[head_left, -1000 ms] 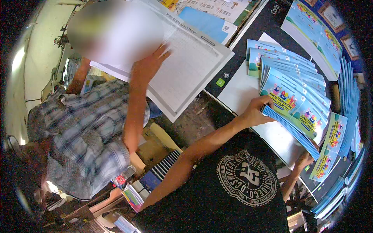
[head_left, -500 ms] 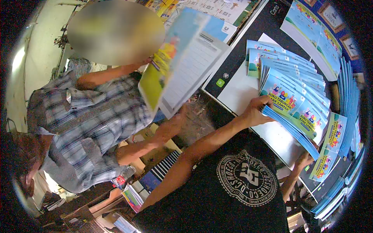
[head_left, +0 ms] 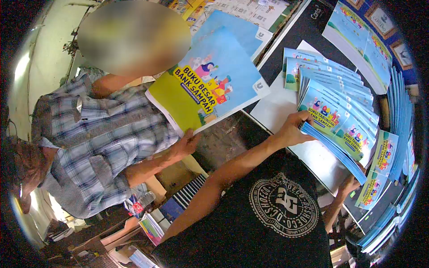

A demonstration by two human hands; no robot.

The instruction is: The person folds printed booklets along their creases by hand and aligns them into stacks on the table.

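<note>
In the head view, the left hand [head_left: 297, 128] is pinching the near corner of a stack of booklets [head_left: 333, 111], its thumb and fingers closing over the layered edge, while the right hand [head_left: 353, 182] is sitting at the other end of that edge, mostly hiding behind the paper, so how far it is open cannot be told. The stack is lying tilted over the white board [head_left: 308, 156], with fanned booklets [head_left: 308, 58] overlapping just beyond it. Slipping seems the main risk: the covers are looking glossy, and if the left hand were loosening while the right was supporting too little, the layers could be sliding apart. The fanned booklets could be getting dragged askew too, since they are crowding the stack's far side. The loose cover sheet [head_left: 377, 187] is lying just beside the right hand, where a sideways nudge could be shifting it. A co-worker's hand [head_left: 185, 144] is holding the lower edge of a large book [head_left: 210, 80] near the left forearm; a wide swing could be bumping that arm and jolting the grip.
</note>
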